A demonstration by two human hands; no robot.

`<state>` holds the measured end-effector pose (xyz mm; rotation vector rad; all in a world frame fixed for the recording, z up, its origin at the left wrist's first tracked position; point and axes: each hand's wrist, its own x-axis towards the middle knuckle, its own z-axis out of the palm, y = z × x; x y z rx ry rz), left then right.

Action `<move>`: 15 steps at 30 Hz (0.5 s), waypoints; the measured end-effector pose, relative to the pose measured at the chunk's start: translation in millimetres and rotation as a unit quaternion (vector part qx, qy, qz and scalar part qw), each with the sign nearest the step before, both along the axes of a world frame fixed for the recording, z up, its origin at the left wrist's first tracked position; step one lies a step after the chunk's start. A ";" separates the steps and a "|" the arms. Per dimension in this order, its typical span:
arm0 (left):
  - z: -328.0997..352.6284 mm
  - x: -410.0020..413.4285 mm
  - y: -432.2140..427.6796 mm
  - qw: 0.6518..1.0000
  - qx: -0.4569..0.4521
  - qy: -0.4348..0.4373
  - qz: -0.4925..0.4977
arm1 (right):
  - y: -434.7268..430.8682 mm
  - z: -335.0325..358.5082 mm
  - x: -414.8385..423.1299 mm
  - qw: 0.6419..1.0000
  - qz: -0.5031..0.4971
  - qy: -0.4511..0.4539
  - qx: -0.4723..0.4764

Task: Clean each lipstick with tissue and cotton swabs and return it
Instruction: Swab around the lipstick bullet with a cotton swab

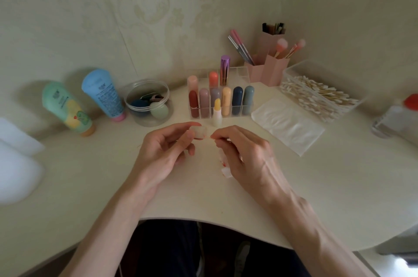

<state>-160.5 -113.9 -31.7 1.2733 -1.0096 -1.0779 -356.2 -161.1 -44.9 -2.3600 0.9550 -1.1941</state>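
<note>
Print shows on the blue tube (104, 95) and the green tube (67, 108) at left of the frame, but it's too blurred to read — nothing legible anywhere.

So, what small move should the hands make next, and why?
Probably bring the right hand, which grips a stained tissue, to the pale cap in the left hand and wipe it: the yellow lipstick stands uncapped, and the hands almost meet.

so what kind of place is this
Probably a home dressing table: lipsticks in a clear organiser, makeup brushes in pink holders and cotton swabs, against a wallpapered wall.
</note>
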 end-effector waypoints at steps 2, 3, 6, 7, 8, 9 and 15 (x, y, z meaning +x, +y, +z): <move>-0.6 -0.5 -0.3 1.000 0.000 -0.001 -0.002 | 0.5 -0.1 0.0 1.000 -0.006 0.002 0.001; -0.9 -0.9 -0.4 1.000 0.000 0.002 -0.004 | 1.0 0.1 -0.4 1.000 -0.010 0.001 0.002; -0.5 -2.0 0.3 1.000 -0.002 0.013 -0.010 | 2.8 1.0 -0.5 1.000 -0.017 -0.008 0.010; -0.1 -2.1 0.6 1.000 -0.002 0.011 -0.010 | 3.3 0.9 -0.1 1.000 -0.018 -0.010 0.009; 0.4 -2.4 0.4 1.000 -0.003 0.008 -0.011 | 3.7 1.0 0.5 1.000 -0.019 -0.012 0.006; 0.6 -2.5 0.4 1.000 -0.003 0.004 -0.012 | 3.9 0.9 0.8 1.000 -0.023 -0.015 0.004; 0.1 -2.1 0.0 1.000 0.000 -0.004 -0.020 | 3.1 1.8 0.7 0.998 -0.054 -0.041 -0.016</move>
